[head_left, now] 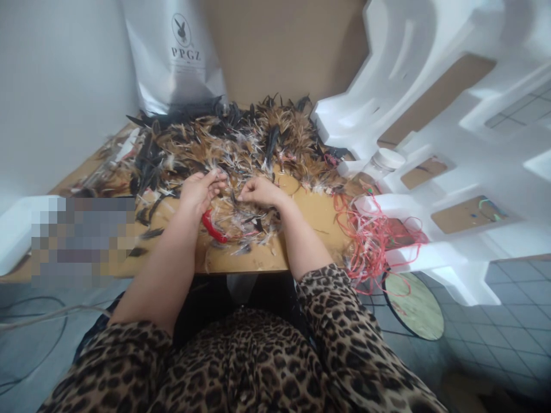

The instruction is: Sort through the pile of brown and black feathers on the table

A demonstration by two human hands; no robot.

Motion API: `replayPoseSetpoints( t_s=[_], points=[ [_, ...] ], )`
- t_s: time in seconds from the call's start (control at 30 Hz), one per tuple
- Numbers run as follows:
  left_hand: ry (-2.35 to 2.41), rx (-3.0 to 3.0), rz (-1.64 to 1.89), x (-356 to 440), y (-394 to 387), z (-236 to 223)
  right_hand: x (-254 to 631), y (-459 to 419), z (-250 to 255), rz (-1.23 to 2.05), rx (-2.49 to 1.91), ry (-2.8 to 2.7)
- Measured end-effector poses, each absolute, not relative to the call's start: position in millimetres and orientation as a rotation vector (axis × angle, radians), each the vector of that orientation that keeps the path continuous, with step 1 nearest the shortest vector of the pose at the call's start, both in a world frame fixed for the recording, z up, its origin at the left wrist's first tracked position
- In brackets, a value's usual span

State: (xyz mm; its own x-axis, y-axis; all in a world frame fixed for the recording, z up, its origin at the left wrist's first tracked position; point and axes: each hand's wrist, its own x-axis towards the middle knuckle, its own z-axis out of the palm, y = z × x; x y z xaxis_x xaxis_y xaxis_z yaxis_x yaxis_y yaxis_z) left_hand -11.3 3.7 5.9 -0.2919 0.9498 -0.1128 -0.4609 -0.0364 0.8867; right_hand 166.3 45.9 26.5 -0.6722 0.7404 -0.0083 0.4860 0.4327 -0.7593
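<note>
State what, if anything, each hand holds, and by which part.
Cannot tell: left hand and right hand look pinched over feathers, but anything in either grip is indistinct.

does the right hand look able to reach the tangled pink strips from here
Probably yes: only tabletop and a few low feathers seem to lie between the right hand and the pink strips, with nothing tall blocking it.

PPGZ (186, 54) up on the bag (172, 83)!

And there it is, four dark capitals across the pale front, a rabbit-head emblem (181, 30) ringed by an oval right above! Beneath runs a line of print (187, 69), too small to read.
</note>
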Motion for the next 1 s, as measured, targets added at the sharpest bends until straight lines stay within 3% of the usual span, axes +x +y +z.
replayPoseSetpoints(
  t_s=[0.27, 0.63, 1.0],
  points=[
    [1.074, 0.672, 1.577, -11, 4, 5, 152, 32, 29, 0.851, -1.194, -2.560],
    [1.008, 0.635, 1.428, -7, 1, 8, 157, 50, 28, 1.617, -0.950, -1.298],
    [0.903, 0.670, 1.206, 1, -5, 7, 152, 53, 25, 1.833, -0.732, -0.926]
  ],
)
